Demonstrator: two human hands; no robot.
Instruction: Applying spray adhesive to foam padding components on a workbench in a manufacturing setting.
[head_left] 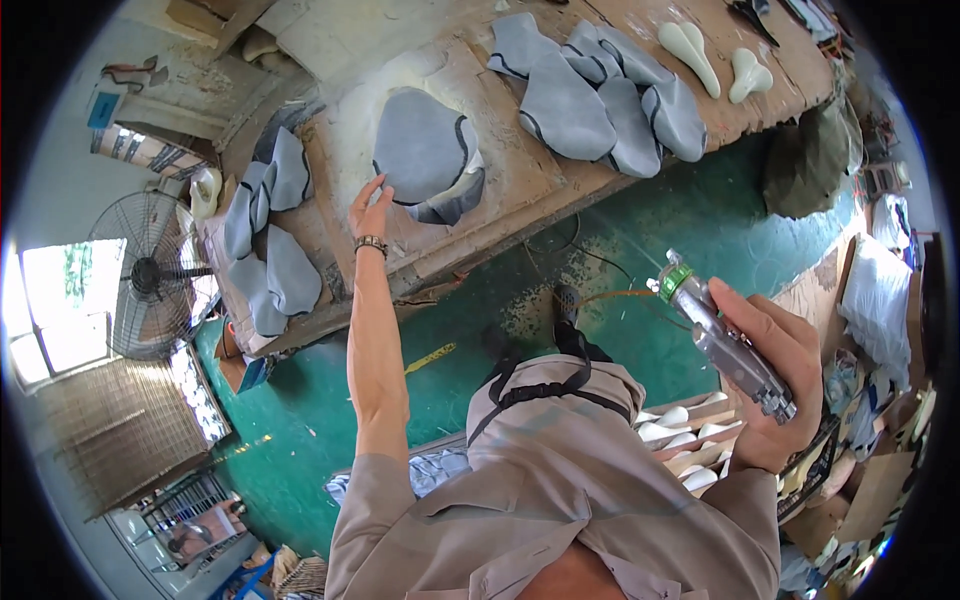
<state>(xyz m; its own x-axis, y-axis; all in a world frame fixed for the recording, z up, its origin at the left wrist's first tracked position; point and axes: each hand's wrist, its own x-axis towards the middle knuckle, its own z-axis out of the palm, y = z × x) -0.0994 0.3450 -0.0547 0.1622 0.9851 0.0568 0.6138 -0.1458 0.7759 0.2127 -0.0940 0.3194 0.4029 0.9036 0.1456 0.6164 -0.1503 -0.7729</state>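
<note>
My right hand is closed around a metal spray gun with a green ring near its nozzle, held up over the floor to the right. A faint mist shows off the nozzle, toward the bench. My left hand reaches across to the bench, fingers out, the tips at the lower left edge of a rounded grey fabric cover. That cover lies flat, with dark trim along its right side. Tucked under its lower right edge is another folded grey piece. Whether my left fingertips grip the edge is hard to see.
More grey covers lie at the bench's right, and several others at its left end. Two pale saddle-shaped forms rest on the far right. A standing fan is at the left. White saddle shapes fill a rack beside me.
</note>
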